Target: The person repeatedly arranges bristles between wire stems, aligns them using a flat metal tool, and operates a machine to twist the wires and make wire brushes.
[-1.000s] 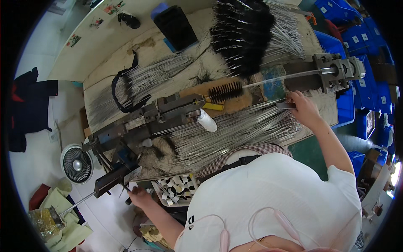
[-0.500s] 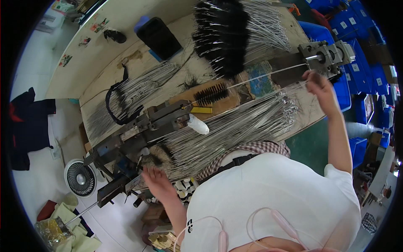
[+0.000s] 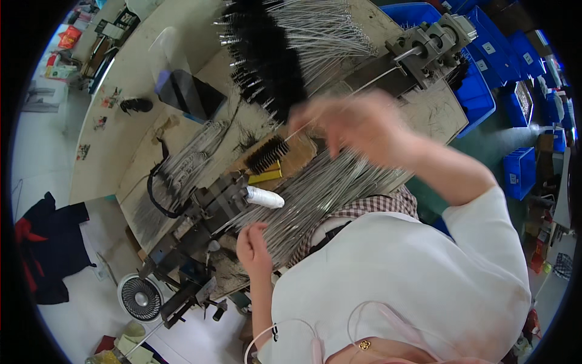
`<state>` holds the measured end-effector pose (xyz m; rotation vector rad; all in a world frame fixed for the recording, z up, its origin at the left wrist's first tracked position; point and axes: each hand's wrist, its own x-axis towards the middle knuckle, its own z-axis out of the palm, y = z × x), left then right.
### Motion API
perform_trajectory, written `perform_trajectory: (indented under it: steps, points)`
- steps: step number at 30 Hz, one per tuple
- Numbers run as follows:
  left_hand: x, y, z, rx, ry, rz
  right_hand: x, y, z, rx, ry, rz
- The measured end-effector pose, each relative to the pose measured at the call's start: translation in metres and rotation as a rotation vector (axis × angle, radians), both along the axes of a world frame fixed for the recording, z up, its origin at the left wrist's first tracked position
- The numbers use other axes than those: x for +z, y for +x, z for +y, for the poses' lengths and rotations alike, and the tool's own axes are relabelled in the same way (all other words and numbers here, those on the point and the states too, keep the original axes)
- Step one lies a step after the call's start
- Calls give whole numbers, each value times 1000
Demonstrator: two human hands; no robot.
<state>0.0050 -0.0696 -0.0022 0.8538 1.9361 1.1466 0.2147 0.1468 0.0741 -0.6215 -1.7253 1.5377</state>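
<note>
A black-bristled twisted-wire brush (image 3: 267, 155) lies in line with the machine, its wire stem running up right toward the metal chuck (image 3: 418, 51). My right hand (image 3: 357, 124) passes over this stem, just beyond the bristles. It is smeared by motion, so whether it grips anything is unclear. My left hand (image 3: 253, 250) is raised by the near edge of the bench, its fingers loosely bent and apart, with nothing seen in them. It is nearest to the long bundle of looped metal wires (image 3: 327, 194) and the white-wrapped handle (image 3: 265, 196) of the machine's clamp.
A pile of finished black brushes (image 3: 267, 60) lies at the far side, with bare wire stems (image 3: 333, 30) fanning right. More wires (image 3: 182, 170) and a black strap (image 3: 154, 191) lie at left. Blue bins (image 3: 476, 91) stand beyond the right end; a fan (image 3: 140, 297) stands lower left.
My right hand has swept left from near the chuck to over the stem by the bristles. My left hand has come up and its fingers have bent. The whole view has shifted.
</note>
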Motion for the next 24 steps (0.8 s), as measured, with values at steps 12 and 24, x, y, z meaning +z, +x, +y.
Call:
perform_trajectory:
  steps: [12,24]
  points:
    - [23,13,26,-180,202,520,-39,-46,-24,456,-34,-667]
    - [67,-5,22,-132,275,1010,-31,-4,28,122,1117,-873]
